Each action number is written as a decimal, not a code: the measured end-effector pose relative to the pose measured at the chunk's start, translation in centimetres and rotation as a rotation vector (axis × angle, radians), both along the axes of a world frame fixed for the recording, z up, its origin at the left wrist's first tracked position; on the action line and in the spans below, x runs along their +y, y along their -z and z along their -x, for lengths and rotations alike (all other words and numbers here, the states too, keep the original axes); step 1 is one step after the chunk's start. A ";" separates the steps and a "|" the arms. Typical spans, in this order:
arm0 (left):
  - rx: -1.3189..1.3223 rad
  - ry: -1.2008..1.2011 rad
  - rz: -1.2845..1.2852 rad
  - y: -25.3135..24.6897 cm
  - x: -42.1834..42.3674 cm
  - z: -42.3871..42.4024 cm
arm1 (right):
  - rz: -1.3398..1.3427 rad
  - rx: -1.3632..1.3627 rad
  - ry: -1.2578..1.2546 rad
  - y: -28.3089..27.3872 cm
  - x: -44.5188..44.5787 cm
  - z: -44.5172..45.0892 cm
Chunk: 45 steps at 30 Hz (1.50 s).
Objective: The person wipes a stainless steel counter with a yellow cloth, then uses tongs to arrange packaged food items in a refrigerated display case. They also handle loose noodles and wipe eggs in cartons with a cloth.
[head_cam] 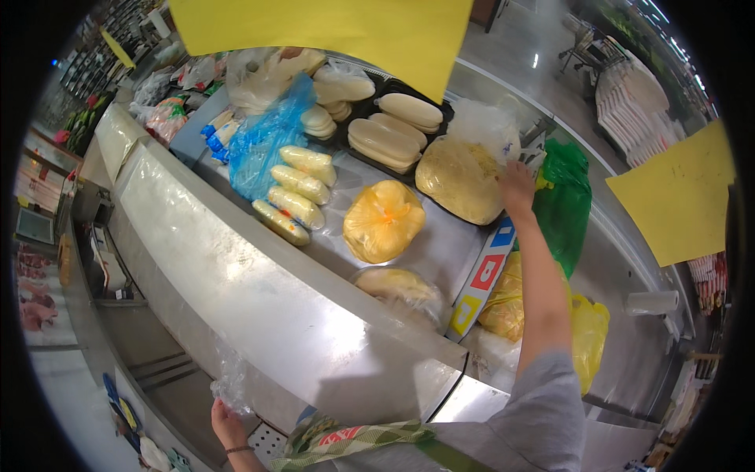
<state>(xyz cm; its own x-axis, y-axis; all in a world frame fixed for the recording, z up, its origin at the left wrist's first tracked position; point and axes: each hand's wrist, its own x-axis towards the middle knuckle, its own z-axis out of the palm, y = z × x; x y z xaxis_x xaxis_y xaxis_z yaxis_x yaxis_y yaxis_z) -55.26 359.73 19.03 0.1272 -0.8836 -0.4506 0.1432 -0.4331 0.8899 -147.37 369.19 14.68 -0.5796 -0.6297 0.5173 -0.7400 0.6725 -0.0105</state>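
Note:
My left hand (229,422), low at the left, is closed on the end of a clear plastic bag (231,377). My right hand (516,183) reaches to the right edge of a pile of thin yellow noodles (460,177) under clear plastic; its fingertips are partly hidden, so its hold is unclear. A translucent bag (485,127) lies just behind the noodles. Left of them, black trays hold pale oval food pieces (383,141). Nearer me sit a knotted orange plastic bag (383,221), several wrapped pale yellow rolls (301,184) and a clear bag with pale contents (404,289).
The counter's metal front ledge (253,259) curves before me. A blue plastic bag (268,138) lies at the left, green (560,206) and yellow bags (590,342) at the right. A coloured divider strip (483,271) edges the display. Yellow sheets (330,29) hang above it.

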 end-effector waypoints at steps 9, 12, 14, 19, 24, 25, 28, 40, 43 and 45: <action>0.103 0.011 0.198 -10.7 -4.3 6.1 | 0.249 -0.500 -0.271 -5.6 0.7 -19.5; 0.107 0.049 0.314 -12.7 -7.6 7.2 | 0.194 -0.588 -0.296 -8.4 -0.1 -23.2; 0.149 0.097 0.333 -14.0 -9.9 8.7 | 0.144 -0.612 -0.316 -9.5 -0.8 -24.8; 0.371 0.315 0.395 -13.3 -18.6 10.0 | 0.180 -0.657 -0.328 -10.1 -5.0 -27.0; 0.306 0.309 0.368 -15.4 -29.1 17.4 | 0.314 -0.836 -0.261 -9.7 -13.5 -29.8; 0.397 0.369 0.358 -14.2 -32.2 16.8 | 0.343 -0.884 -0.251 -9.6 -15.9 -30.3; 0.648 0.584 0.271 -9.7 -42.2 16.0 | 0.341 -0.978 -0.201 -7.6 -22.7 -31.3; 0.594 0.953 -0.061 -8.8 -65.0 29.5 | 0.616 -0.646 0.276 5.8 -59.5 -22.1; 0.553 0.920 -0.060 -6.4 -69.4 32.7 | 0.259 -0.767 0.058 9.2 -66.4 -24.8; 0.500 0.808 -0.053 -4.9 -71.7 35.1 | -0.304 -0.925 -0.262 8.8 -71.5 -30.9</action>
<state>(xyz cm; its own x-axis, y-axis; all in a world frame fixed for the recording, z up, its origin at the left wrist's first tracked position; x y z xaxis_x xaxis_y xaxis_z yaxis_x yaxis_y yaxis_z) -90.33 288.05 23.91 -0.7319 -0.5964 -0.3296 0.1411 -0.6058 0.7830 -116.43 297.67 5.84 -0.4963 -0.8253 -0.2694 -0.6527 0.5593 -0.5110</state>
